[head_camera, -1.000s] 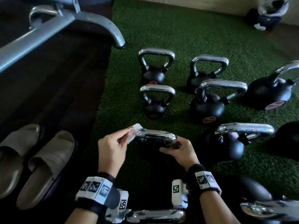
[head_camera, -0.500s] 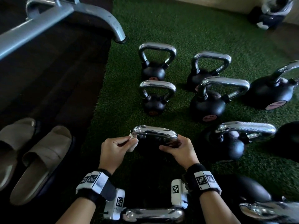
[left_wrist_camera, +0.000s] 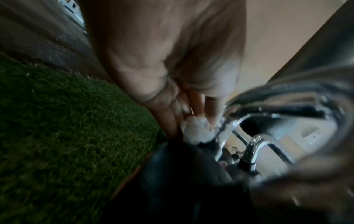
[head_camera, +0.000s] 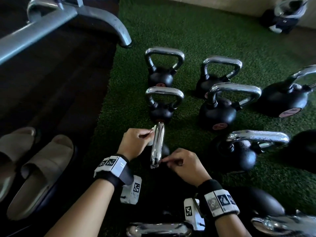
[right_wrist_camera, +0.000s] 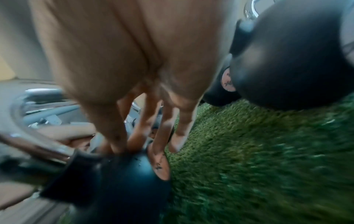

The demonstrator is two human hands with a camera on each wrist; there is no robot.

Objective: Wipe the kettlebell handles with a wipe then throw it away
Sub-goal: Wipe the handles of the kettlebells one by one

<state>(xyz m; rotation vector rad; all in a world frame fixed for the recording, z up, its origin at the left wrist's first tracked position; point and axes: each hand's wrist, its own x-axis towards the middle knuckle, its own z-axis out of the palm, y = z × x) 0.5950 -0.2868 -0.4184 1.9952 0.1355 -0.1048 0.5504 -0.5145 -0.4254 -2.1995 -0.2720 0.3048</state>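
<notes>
A green artificial turf mat (head_camera: pixel 196 31) covered the floor's middle and right. Dark flooring (head_camera: pixel 56 93) lay along its left edge, crossed by a grey metal bench frame (head_camera: pixel 42 26). Two beige slides (head_camera: pixel 30 165) sat at lower left. A pale wall (head_camera: pixel 213 2) ran along the far side.

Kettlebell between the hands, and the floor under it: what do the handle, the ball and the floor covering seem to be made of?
Handle: polished chrome-like metal; it mirrors the room in bright streaks.
Ball: dull black coating, perhaps rubber or paint over metal; only a soft sheen shows.
Floor covering: green artificial turf, by its short dense blades.
</notes>
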